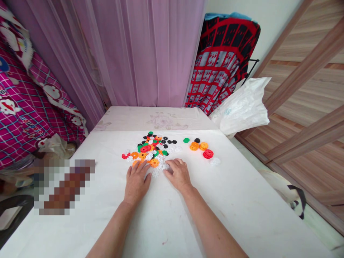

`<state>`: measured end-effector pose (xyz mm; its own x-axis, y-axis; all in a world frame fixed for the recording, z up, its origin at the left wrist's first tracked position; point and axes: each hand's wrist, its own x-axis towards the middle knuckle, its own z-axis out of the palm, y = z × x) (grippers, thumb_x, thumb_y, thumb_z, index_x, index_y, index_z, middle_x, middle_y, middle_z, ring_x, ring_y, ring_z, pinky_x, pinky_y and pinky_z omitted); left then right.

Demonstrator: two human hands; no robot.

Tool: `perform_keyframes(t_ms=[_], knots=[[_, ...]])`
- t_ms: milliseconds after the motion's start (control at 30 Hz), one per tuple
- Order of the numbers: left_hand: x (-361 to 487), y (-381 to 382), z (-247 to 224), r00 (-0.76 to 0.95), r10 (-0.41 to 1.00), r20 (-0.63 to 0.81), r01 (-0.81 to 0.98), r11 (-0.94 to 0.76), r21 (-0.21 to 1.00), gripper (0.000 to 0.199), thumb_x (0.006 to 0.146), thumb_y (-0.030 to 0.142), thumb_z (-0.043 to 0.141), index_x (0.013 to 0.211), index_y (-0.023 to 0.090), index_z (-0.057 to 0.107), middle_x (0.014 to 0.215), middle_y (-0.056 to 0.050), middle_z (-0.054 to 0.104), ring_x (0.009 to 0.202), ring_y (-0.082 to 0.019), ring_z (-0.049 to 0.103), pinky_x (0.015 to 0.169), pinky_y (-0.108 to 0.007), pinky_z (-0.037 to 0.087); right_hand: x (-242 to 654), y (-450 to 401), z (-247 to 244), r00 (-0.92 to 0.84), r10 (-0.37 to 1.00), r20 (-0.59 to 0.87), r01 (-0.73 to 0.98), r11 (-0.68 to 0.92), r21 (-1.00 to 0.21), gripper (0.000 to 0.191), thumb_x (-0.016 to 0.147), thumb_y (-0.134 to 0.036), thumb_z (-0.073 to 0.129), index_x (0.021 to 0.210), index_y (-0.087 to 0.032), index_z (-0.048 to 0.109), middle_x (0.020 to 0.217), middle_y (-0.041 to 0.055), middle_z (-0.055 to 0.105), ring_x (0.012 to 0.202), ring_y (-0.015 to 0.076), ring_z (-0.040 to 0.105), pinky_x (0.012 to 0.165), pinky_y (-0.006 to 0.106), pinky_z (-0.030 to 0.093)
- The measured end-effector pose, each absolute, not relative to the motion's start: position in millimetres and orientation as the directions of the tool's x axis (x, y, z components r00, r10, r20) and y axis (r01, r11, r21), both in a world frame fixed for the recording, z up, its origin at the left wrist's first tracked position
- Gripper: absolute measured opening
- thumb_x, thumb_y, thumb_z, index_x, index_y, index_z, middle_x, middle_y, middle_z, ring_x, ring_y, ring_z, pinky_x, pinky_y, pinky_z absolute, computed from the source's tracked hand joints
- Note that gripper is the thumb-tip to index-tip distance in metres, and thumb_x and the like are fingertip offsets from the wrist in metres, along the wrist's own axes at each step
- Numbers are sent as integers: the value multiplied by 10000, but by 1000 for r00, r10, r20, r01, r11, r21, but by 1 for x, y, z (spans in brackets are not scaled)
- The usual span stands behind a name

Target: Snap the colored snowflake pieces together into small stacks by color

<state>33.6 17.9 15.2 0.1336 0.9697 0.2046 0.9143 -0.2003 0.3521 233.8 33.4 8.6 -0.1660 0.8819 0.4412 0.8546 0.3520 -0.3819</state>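
Observation:
A mixed pile of notched plastic snowflake discs [146, 148] in red, orange, green, black and white lies on the white-covered table. My left hand [137, 181] rests at the pile's near left edge, fingers spread, with its fingertips on orange discs [154, 163]. Opposite it, my right hand [179, 174] is bent over the near right edge, thumb and fingers apart. Its fingertips touch white discs [162, 166]; whether any disc sits under them is hidden. To the right, smaller groups lie apart: a green disc [186, 140], orange discs [194, 146], a black disc [197, 140], red discs [208, 154] and white discs [215, 161].
The table [161, 222] wears a white cover, with a flowered cloth [161, 120] at its far end. A white plastic bag [242, 107] hangs by the far right edge. Purple curtains [150, 53] stand behind. A blurred-out patch [66, 188] covers something at left.

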Motion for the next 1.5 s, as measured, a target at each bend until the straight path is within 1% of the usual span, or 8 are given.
perform_keyframes(t_ms=[167,267,333,433,533,633,800,1500], knots=[[34,17,17,131,970,203,916,-197,349,393,906,295,455,1271,299,600,1427,-25,536,1380,-280,394,1138,-547,268,232,34,4,-121,887,445,858,319,-404,237,810,-226,616,1044,-234,655,958,34,701,947,220,550,821,341,378],[35,17,18,136,973,184,919,-193,342,397,908,291,448,1276,279,596,1431,-28,531,1385,-283,387,1137,-548,272,237,35,3,-76,869,489,843,318,-433,271,803,-235,618,1074,-225,631,977,34,699,954,218,554,838,340,382],[34,18,18,138,974,178,919,-193,344,398,911,293,443,1279,273,594,1432,-29,530,1387,-284,384,1136,-550,272,248,38,3,0,840,543,836,298,-461,263,797,-249,616,1059,-220,623,985,35,700,950,216,559,845,341,388],[34,18,17,136,974,182,916,-193,351,397,913,292,441,1281,284,591,1431,-27,532,1388,-282,383,1138,-550,270,273,42,3,194,767,611,831,202,-518,213,790,-292,606,985,-208,626,959,52,697,922,223,566,847,354,403],[34,18,16,133,974,182,915,-191,355,397,910,287,445,1279,296,592,1430,-21,533,1389,-281,383,1137,-549,271,295,45,1,310,721,620,823,124,-555,158,783,-321,602,888,-209,641,903,59,697,879,229,566,841,365,414],[34,18,16,132,974,186,914,-192,357,396,910,289,443,1277,297,594,1429,-24,534,1387,-284,385,1135,-554,271,301,46,-3,255,759,600,827,150,-541,102,788,-293,591,812,-224,661,884,47,703,867,218,568,835,355,413],[34,18,16,132,973,192,913,-195,359,395,912,289,440,1275,300,596,1429,-20,534,1387,-282,384,1139,-548,264,290,47,-5,179,795,580,856,164,-489,116,795,-275,592,834,-236,694,919,38,708,881,213,559,814,343,398],[33,18,15,138,968,208,914,-205,349,392,906,295,449,1266,304,605,1419,-25,544,1379,-281,397,1134,-545,279,287,47,-4,145,849,508,873,131,-469,122,785,-242,589,860,-228,684,905,21,702,874,202,549,792,322,376]])
